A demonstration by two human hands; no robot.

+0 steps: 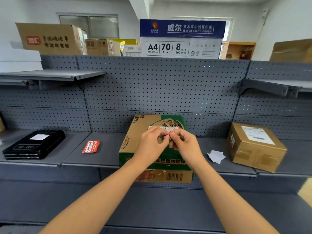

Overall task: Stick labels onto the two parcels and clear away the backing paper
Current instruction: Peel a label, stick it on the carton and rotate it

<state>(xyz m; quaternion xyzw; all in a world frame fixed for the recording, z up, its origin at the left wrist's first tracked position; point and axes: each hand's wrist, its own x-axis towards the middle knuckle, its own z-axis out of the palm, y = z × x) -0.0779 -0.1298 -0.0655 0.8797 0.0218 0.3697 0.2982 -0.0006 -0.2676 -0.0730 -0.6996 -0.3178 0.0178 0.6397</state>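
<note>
Left hand [151,145] and right hand [184,144], centre frame over the green parcel [132,134], pinch the label [163,128] by its near corner in clamped fingers [179,132]; thin, limp and sticky, it probably wants peeling from that corner.

**A:** What is the carton [138,129] made of?

**B:** Matt brown cardboard. In front of it, a thin paper label [162,128]. To its right, white paper scraps [216,156] and a cardboard parcel [256,149] with shiny tape. To its left, glossy black packs [33,146]. Beneath it, a matt grey metal shelf [101,152].

Forearms, left hand [150,144] and right hand [184,143] are bare.
</note>
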